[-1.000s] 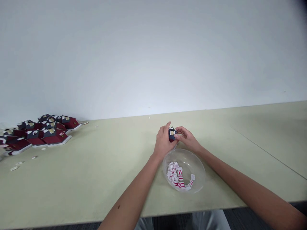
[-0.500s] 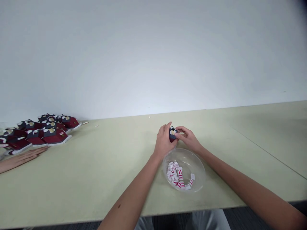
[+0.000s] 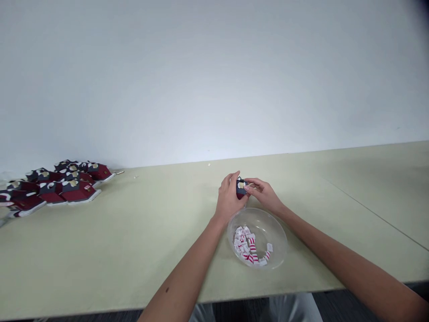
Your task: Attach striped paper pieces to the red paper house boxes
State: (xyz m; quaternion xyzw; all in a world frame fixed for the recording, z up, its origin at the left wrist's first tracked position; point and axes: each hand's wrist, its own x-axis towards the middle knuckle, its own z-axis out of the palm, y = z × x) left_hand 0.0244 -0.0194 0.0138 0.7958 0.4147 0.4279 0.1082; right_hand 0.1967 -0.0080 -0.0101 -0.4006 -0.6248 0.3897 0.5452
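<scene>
A clear bowl (image 3: 257, 238) sits on the bench (image 3: 134, 250), close to the person. Inside it lie lots of small white paper bits (image 3: 250, 248) with red stripes. Just past the bowl, the person's two hands hold a little paper house (image 3: 241, 188). It is dark blue and red, with a pale patch near the top. The left hand (image 3: 229, 199) wraps its fingers around one side in a snug hold. The right hand (image 3: 263, 193) comes in from the other side, and its fingertips (image 3: 246, 188) pinch the house in a narrow grip. Far off to the left, many more little houses (image 3: 56, 185) lie in a heap on the bench, with a few tiny white bits (image 3: 136, 177) near them. Behind the bench stands a plain white wall (image 3: 214, 76).
</scene>
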